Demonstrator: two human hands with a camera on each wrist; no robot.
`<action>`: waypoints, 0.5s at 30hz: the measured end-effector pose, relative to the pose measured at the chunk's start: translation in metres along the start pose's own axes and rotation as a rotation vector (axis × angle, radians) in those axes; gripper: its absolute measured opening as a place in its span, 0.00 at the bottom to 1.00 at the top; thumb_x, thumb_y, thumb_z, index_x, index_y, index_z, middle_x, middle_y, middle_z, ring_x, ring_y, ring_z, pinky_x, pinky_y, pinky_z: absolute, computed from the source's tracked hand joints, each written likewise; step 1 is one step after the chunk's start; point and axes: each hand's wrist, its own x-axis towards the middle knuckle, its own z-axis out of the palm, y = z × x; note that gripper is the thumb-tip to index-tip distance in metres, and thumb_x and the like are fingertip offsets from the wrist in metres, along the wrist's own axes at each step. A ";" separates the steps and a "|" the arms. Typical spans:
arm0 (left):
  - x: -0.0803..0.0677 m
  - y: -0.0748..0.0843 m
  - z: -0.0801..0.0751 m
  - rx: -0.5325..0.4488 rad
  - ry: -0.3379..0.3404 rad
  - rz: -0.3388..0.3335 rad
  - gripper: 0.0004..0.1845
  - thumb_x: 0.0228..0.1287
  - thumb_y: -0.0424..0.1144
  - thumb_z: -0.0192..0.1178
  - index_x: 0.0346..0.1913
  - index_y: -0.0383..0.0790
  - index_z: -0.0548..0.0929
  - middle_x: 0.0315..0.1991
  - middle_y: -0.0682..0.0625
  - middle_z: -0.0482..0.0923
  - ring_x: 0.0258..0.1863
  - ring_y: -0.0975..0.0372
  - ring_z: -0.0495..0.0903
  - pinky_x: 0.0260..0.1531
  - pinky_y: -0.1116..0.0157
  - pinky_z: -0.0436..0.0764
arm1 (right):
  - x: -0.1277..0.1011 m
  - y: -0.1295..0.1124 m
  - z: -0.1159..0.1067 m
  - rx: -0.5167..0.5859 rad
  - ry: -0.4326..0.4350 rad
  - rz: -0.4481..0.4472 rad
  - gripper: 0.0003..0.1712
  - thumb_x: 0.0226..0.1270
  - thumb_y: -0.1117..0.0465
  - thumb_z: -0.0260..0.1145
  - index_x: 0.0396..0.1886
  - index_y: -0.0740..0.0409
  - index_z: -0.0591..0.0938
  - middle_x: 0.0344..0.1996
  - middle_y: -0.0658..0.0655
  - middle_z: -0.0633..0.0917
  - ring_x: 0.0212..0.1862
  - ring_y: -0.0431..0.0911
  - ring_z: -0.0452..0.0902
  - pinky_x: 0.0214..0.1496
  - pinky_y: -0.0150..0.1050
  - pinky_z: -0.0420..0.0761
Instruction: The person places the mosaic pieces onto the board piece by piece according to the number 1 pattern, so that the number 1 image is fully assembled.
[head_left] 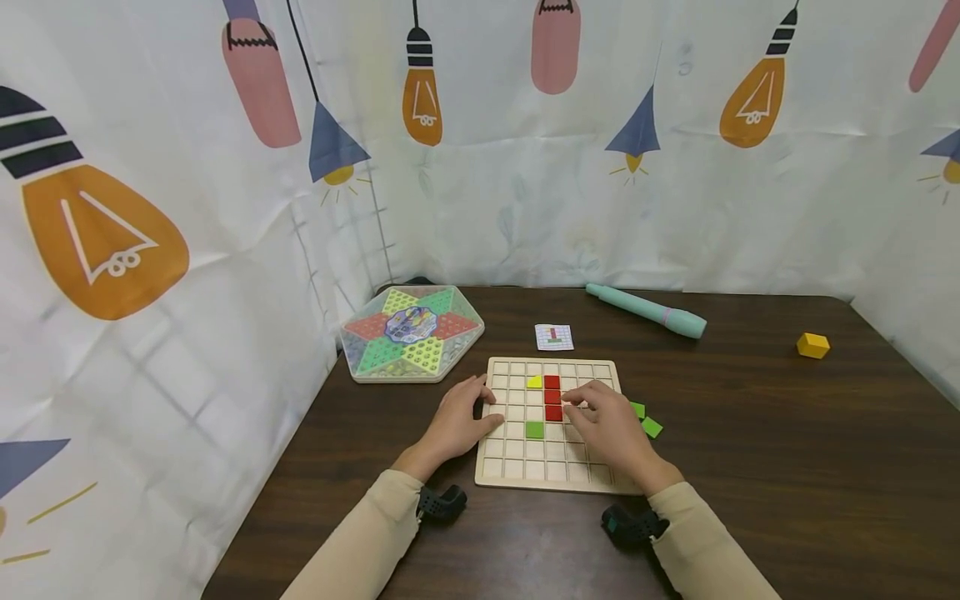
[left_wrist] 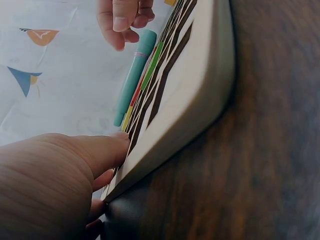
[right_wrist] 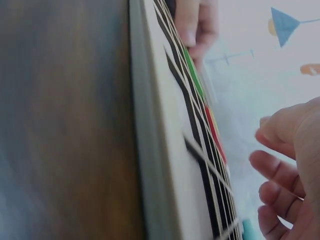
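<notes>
A wooden grid board (head_left: 525,471) lies on the dark table. On it sit a column of three red tiles (head_left: 552,397), a yellow triangle tile (head_left: 534,382) and a green square tile (head_left: 534,430). My left hand (head_left: 456,423) rests with straight fingers on the board's left edge (left_wrist: 190,100). My right hand (head_left: 611,425) hovers over the right half of the board, its fingers loosely curled and their tips just right of the red tiles. In the right wrist view the right hand (right_wrist: 295,165) holds nothing visible. Two loose green tiles (head_left: 645,419) lie just off the board's right side.
A small pattern card (head_left: 554,337) lies behind the board. A teal pen (head_left: 645,310) lies at the back, and a yellow cube (head_left: 813,345) at the far right. A hexagonal Chinese checkers case (head_left: 411,332) stands at the back left. Printed curtains wall the table.
</notes>
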 end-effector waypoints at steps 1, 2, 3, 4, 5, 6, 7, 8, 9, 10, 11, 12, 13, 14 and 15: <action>0.000 0.000 0.000 0.002 -0.001 -0.002 0.11 0.63 0.45 0.67 0.40 0.45 0.78 0.72 0.42 0.62 0.74 0.50 0.55 0.71 0.45 0.54 | 0.001 0.002 -0.002 -0.003 0.009 -0.001 0.08 0.65 0.59 0.69 0.43 0.53 0.88 0.38 0.47 0.83 0.39 0.44 0.81 0.42 0.45 0.83; 0.000 0.000 -0.001 0.003 -0.001 -0.002 0.11 0.63 0.45 0.67 0.40 0.45 0.78 0.72 0.42 0.62 0.74 0.50 0.55 0.71 0.45 0.54 | 0.001 0.004 -0.004 -0.006 0.014 -0.001 0.09 0.65 0.60 0.69 0.43 0.54 0.88 0.37 0.48 0.83 0.39 0.45 0.81 0.42 0.45 0.83; 0.000 0.001 -0.001 0.003 -0.001 -0.003 0.11 0.63 0.45 0.67 0.40 0.45 0.78 0.72 0.42 0.62 0.74 0.50 0.55 0.71 0.45 0.54 | 0.002 0.006 -0.007 -0.013 0.020 0.000 0.09 0.65 0.60 0.69 0.44 0.54 0.87 0.38 0.49 0.83 0.39 0.46 0.81 0.42 0.46 0.83; 0.000 0.001 -0.001 0.004 -0.001 -0.003 0.11 0.63 0.45 0.67 0.40 0.45 0.78 0.72 0.42 0.62 0.74 0.50 0.55 0.71 0.45 0.54 | 0.002 0.008 -0.009 -0.025 0.023 0.004 0.09 0.65 0.60 0.68 0.44 0.55 0.87 0.38 0.49 0.83 0.39 0.47 0.81 0.42 0.47 0.83; 0.000 0.001 -0.001 0.004 0.000 0.000 0.11 0.63 0.45 0.67 0.40 0.45 0.78 0.72 0.42 0.63 0.74 0.50 0.56 0.70 0.45 0.55 | 0.002 0.010 -0.012 -0.032 0.024 0.013 0.09 0.65 0.59 0.68 0.44 0.55 0.87 0.38 0.50 0.83 0.40 0.48 0.80 0.42 0.48 0.82; 0.000 0.001 -0.001 0.004 -0.001 -0.004 0.11 0.63 0.45 0.67 0.41 0.45 0.78 0.72 0.43 0.62 0.74 0.50 0.55 0.71 0.45 0.55 | 0.002 0.012 -0.014 -0.039 0.024 0.020 0.10 0.66 0.59 0.68 0.44 0.55 0.87 0.38 0.50 0.83 0.40 0.49 0.80 0.42 0.49 0.82; 0.000 0.001 -0.001 0.004 -0.001 -0.007 0.11 0.63 0.45 0.67 0.41 0.46 0.78 0.72 0.43 0.62 0.74 0.51 0.55 0.71 0.45 0.55 | 0.002 0.014 -0.017 -0.045 0.022 0.034 0.10 0.66 0.59 0.67 0.45 0.55 0.87 0.39 0.51 0.83 0.41 0.49 0.80 0.42 0.49 0.82; 0.000 0.001 -0.001 0.003 0.000 -0.004 0.11 0.63 0.45 0.67 0.41 0.45 0.78 0.72 0.43 0.62 0.74 0.50 0.55 0.71 0.45 0.55 | 0.001 0.016 -0.019 -0.050 0.018 0.045 0.10 0.67 0.58 0.67 0.45 0.55 0.87 0.40 0.51 0.84 0.41 0.50 0.80 0.42 0.49 0.81; 0.000 0.000 -0.001 0.003 0.001 -0.002 0.11 0.63 0.45 0.67 0.41 0.45 0.78 0.72 0.43 0.62 0.74 0.50 0.55 0.70 0.45 0.55 | 0.001 0.018 -0.022 -0.054 0.016 0.056 0.11 0.68 0.57 0.66 0.46 0.55 0.87 0.41 0.51 0.84 0.41 0.50 0.80 0.42 0.49 0.81; 0.000 0.000 0.000 0.002 0.001 -0.001 0.11 0.63 0.45 0.67 0.41 0.45 0.78 0.72 0.43 0.62 0.74 0.50 0.55 0.70 0.45 0.55 | 0.001 0.020 -0.024 -0.053 0.013 0.067 0.11 0.68 0.57 0.66 0.46 0.55 0.86 0.41 0.51 0.84 0.40 0.50 0.79 0.41 0.48 0.80; 0.000 0.000 0.000 0.002 0.002 0.001 0.10 0.63 0.45 0.67 0.41 0.45 0.78 0.72 0.42 0.62 0.74 0.50 0.56 0.70 0.45 0.55 | 0.000 0.022 -0.026 -0.051 0.012 0.075 0.12 0.68 0.57 0.66 0.47 0.56 0.86 0.41 0.52 0.84 0.39 0.50 0.78 0.39 0.47 0.79; 0.000 0.000 0.000 0.002 0.001 0.001 0.10 0.63 0.45 0.67 0.41 0.45 0.78 0.72 0.42 0.62 0.74 0.50 0.56 0.70 0.44 0.55 | 0.000 0.024 -0.028 -0.051 0.012 0.082 0.12 0.69 0.58 0.65 0.48 0.56 0.86 0.42 0.52 0.84 0.39 0.49 0.78 0.39 0.46 0.78; 0.000 0.000 0.000 0.002 0.002 0.002 0.10 0.63 0.45 0.67 0.40 0.45 0.78 0.72 0.42 0.63 0.74 0.50 0.56 0.70 0.44 0.55 | -0.001 0.026 -0.030 -0.052 0.012 0.090 0.12 0.69 0.58 0.65 0.48 0.56 0.86 0.42 0.53 0.83 0.38 0.49 0.77 0.38 0.45 0.77; 0.000 0.000 0.000 0.002 0.002 0.002 0.10 0.63 0.45 0.67 0.40 0.45 0.78 0.72 0.42 0.63 0.74 0.50 0.56 0.70 0.44 0.55 | -0.001 0.027 -0.032 -0.053 0.011 0.094 0.13 0.69 0.58 0.65 0.49 0.57 0.86 0.43 0.54 0.83 0.38 0.49 0.77 0.38 0.45 0.78; 0.000 0.000 0.000 0.001 0.002 0.004 0.10 0.63 0.44 0.67 0.40 0.45 0.78 0.72 0.42 0.63 0.74 0.50 0.56 0.70 0.44 0.55 | -0.001 0.029 -0.034 -0.055 0.012 0.102 0.13 0.69 0.58 0.65 0.49 0.57 0.86 0.43 0.55 0.83 0.38 0.50 0.77 0.38 0.46 0.78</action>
